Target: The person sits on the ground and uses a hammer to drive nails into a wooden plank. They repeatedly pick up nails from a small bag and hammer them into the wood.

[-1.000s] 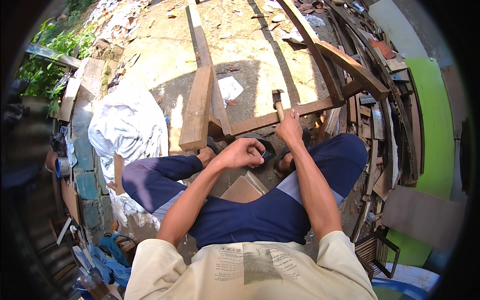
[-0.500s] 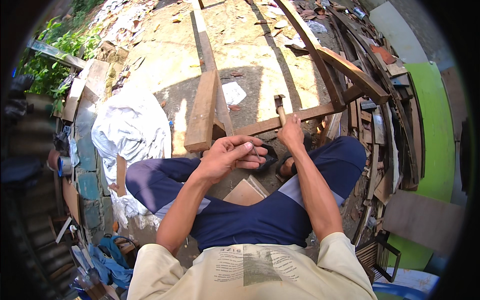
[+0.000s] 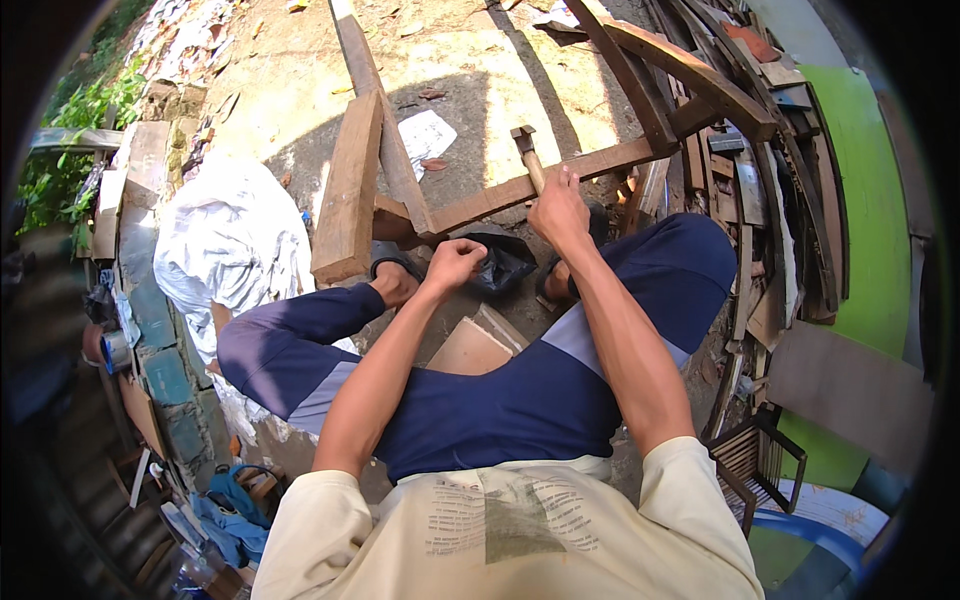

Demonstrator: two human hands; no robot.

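My right hand (image 3: 560, 213) is wrapped round the wooden handle of a hammer (image 3: 527, 150), whose metal head points away over the far side of the wooden frame (image 3: 545, 184). The fingers of my left hand (image 3: 457, 262) are pinched together close to the frame's near corner. Half a second ago a thin nail showed between them; now my fingers hide it. Just right of my left hand a black plastic bag (image 3: 506, 262) lies between my feet. A thick wooden block (image 3: 350, 190) stands up from the frame's left side.
White cloth (image 3: 232, 225) is heaped on the left beside a block wall (image 3: 170, 374). Scrap boards (image 3: 745, 255) pile up along the right, before a green panel (image 3: 862, 220). Brown tiles (image 3: 475, 345) lie between my legs. A slatted rack (image 3: 752, 468) stands at lower right.
My left hand has moved away from me and slightly left, toward the frame's corner, closing into a tighter pinch. My right hand still holds the hammer. The whole view has shifted.
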